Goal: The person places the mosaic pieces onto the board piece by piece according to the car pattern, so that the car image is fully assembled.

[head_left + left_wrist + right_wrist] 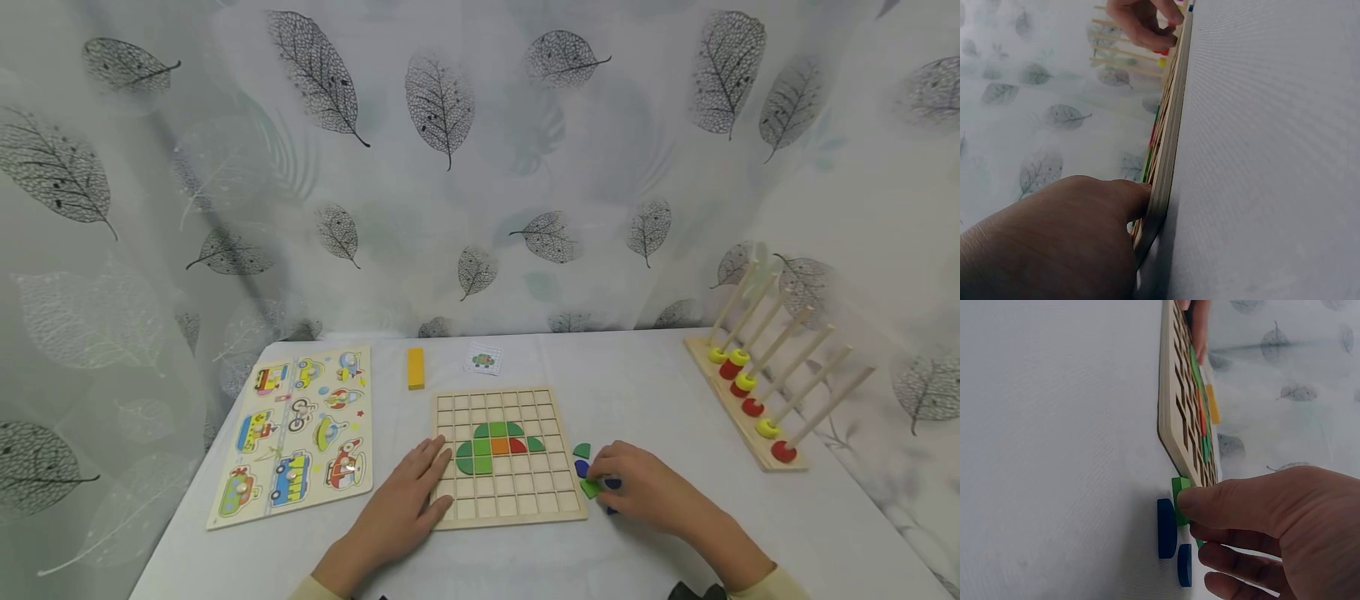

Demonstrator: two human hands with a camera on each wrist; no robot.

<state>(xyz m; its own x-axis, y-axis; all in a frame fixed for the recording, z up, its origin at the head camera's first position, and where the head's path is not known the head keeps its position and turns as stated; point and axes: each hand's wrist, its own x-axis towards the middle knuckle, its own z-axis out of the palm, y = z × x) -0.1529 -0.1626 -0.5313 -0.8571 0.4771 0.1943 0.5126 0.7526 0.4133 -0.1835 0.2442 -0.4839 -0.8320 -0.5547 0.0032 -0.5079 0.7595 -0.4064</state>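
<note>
A wooden grid board (517,507) lies mid-table, with green, orange and red pieces set in its cells. Flat along its left edge rests my left hand (397,500), fingers extended; the left wrist view shows its thumb (1132,197) against the frame. Just off the board's right side, my right hand (648,492) pinches a light green block (1180,501) with the thumb on its near face. Around those fingers lie a dark green quarter-round piece (582,450) and blue pieces (1167,529), some partly hidden by the hand.
On the left is a vehicle puzzle board (307,437). Behind the grid are a yellow block (416,369) and a small pattern card (483,358). A rack of upright pegs (780,462) with red and yellow beads stands at the right, before a leaf-print curtain (495,183).
</note>
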